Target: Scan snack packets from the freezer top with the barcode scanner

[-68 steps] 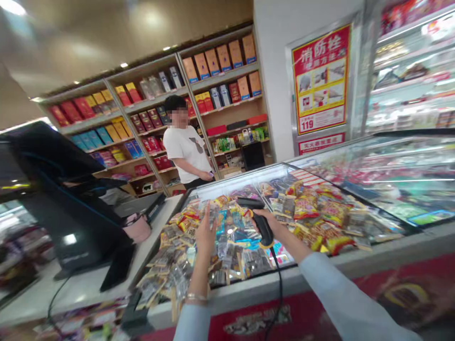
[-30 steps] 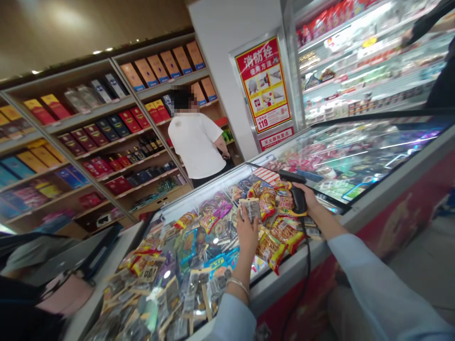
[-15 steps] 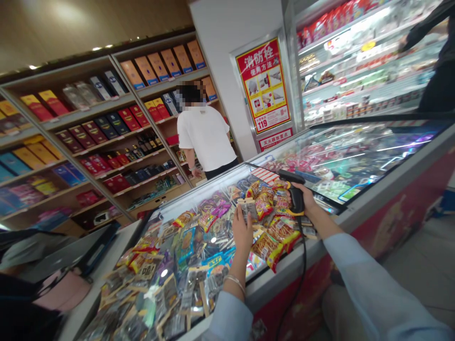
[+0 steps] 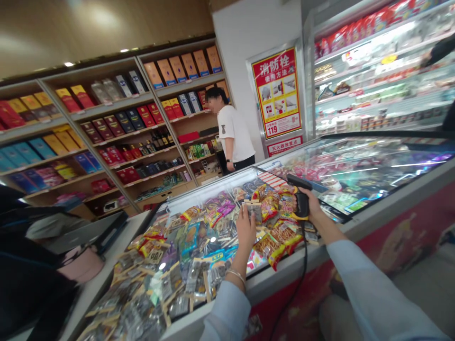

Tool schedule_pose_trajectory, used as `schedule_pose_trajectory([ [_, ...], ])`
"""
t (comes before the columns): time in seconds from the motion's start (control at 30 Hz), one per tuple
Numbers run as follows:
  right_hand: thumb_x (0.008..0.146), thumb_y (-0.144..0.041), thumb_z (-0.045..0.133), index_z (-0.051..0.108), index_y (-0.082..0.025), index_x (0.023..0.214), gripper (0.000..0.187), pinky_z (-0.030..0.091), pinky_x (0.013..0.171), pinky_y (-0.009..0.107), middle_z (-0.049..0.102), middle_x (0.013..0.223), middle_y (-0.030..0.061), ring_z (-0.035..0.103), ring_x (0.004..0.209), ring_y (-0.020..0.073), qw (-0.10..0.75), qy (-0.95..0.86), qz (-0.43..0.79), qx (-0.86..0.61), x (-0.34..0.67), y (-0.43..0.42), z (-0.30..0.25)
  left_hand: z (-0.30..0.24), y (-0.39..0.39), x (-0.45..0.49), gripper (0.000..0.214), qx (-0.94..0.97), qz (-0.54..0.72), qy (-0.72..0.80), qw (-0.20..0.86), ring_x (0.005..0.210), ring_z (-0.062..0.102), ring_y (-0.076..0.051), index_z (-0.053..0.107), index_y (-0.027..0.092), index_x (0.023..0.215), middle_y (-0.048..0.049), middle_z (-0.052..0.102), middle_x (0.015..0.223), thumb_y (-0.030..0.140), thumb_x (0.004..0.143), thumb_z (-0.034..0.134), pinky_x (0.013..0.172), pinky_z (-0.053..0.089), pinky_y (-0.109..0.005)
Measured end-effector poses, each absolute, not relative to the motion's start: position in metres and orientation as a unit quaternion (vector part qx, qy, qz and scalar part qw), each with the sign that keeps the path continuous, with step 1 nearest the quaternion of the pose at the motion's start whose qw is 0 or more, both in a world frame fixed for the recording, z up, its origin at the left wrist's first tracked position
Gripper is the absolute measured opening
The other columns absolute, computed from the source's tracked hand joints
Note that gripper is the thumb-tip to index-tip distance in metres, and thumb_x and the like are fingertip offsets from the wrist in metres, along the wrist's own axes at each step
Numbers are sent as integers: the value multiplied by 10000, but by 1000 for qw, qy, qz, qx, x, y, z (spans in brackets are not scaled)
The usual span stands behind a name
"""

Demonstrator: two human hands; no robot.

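My left hand (image 4: 246, 226) holds up a small grey snack packet (image 4: 254, 211) above the glass lid of a chest freezer (image 4: 284, 274). My right hand (image 4: 313, 203) grips a black barcode scanner (image 4: 300, 193) with a yellow ring, its head aimed left at the packet. The scanner's black cable (image 4: 302, 274) hangs down over the freezer's red front. Several bright snack packets (image 4: 199, 241) lie spread over the lid around both hands. Both my arms wear light blue sleeves.
A person in a white T-shirt (image 4: 234, 135) stands behind the freezer by wooden shelves of boxed goods (image 4: 117, 128). A black till screen (image 4: 31, 255) sits at the left. A red fire notice (image 4: 278, 92) hangs on the wall. Open chiller shelves (image 4: 377, 71) fill the right.
The view has swung a little right. The person in white has turned and stepped toward the shelves. My hands stay much as before, packet held before the scanner.
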State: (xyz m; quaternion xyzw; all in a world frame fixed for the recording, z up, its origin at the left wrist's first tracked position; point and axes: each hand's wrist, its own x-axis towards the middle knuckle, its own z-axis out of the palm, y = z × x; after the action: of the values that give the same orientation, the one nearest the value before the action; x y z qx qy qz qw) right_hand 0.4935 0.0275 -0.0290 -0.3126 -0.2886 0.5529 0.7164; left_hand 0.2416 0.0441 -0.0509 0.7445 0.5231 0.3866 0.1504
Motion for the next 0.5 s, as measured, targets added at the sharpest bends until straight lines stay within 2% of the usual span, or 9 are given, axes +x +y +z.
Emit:
schedule_pose_trajectory([
  [0.3, 751, -366, 615, 586, -205, 746, 164, 406, 335, 223, 562, 536, -10, 497, 399, 125, 696, -323, 563, -308, 470, 4, 11, -12, 23, 209, 556, 714, 474, 493, 148, 1418, 316, -211, 398, 181, 1435, -105, 382, 1515, 446, 958, 296, 1172, 245, -385],
  [0.5, 746, -406, 616, 556, -215, 733, 201, 401, 335, 237, 559, 531, -3, 499, 397, 135, 671, -372, 572, -290, 415, 3, 29, -13, 21, 145, 519, 672, 501, 531, 124, 1400, 352, -213, 466, 181, 1382, -105, 442, 1476, 428, 953, 313, 1166, 266, -403],
])
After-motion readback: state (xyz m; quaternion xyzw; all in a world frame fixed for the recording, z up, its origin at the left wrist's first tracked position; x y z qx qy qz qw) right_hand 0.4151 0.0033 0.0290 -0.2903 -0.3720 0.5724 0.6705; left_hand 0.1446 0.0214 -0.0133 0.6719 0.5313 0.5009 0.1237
